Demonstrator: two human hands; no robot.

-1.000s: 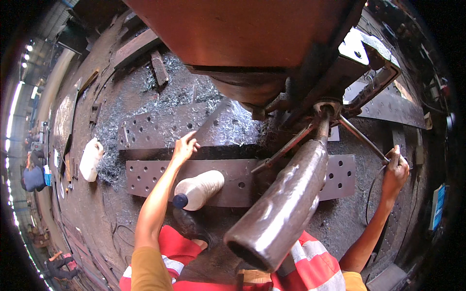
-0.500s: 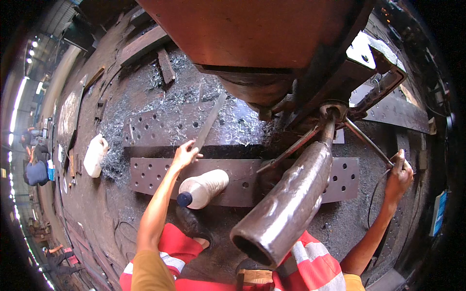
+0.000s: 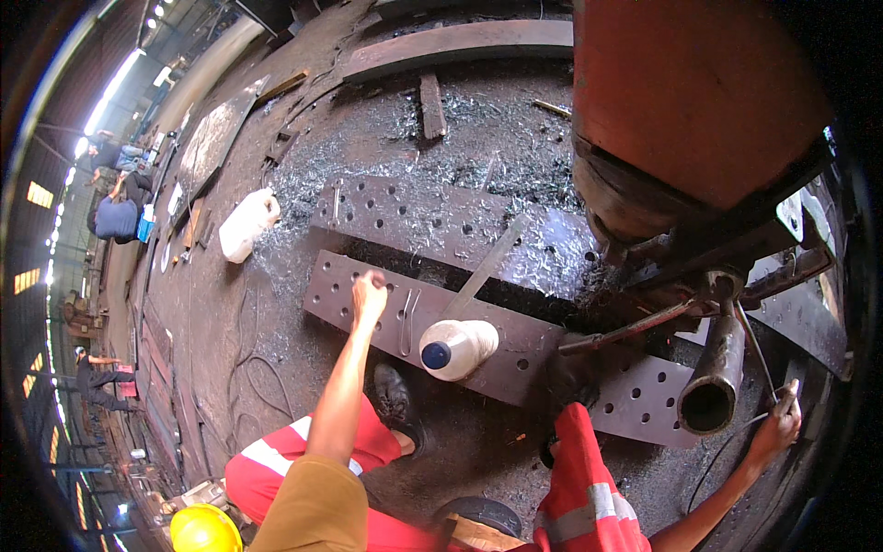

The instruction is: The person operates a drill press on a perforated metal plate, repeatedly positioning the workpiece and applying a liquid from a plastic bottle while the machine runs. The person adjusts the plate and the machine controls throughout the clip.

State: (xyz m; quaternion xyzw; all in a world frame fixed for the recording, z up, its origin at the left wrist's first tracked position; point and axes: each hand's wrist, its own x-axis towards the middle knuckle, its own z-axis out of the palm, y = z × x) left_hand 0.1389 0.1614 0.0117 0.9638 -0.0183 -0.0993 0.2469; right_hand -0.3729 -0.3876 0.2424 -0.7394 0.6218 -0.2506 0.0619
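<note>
My left hand (image 3: 370, 296) reaches over the near drilled steel plate (image 3: 345, 276), its fingers curled in; whatever they hold, if anything, is hidden. Close to it on the plate lies a thin looped metal rod (image 3: 407, 324). A flat metal strip (image 3: 492, 262) lies across both plates, behind a whitish plastic bottle (image 3: 469, 345) with a dark blue cap. At the right, my right hand (image 3: 784, 421) is closed around a thin handle bar (image 3: 760, 354) of the spoked hub (image 3: 722, 285) on a red-brown machine (image 3: 690, 92). A steel pipe (image 3: 717, 377) sticks out from the hub toward me.
Metal shavings cover the far drilled plate (image 3: 386, 207) and the floor behind. A white jerrycan (image 3: 248, 225) stands to the left. My shoe (image 3: 395, 400) is near the plate's edge. A yellow helmet (image 3: 204, 529) shows at lower left; other people are far off left.
My view has swung, so the machine now sits further right. My left hand has left the metal strip's end and moved left over the near plate. My right hand stays on the handle bar.
</note>
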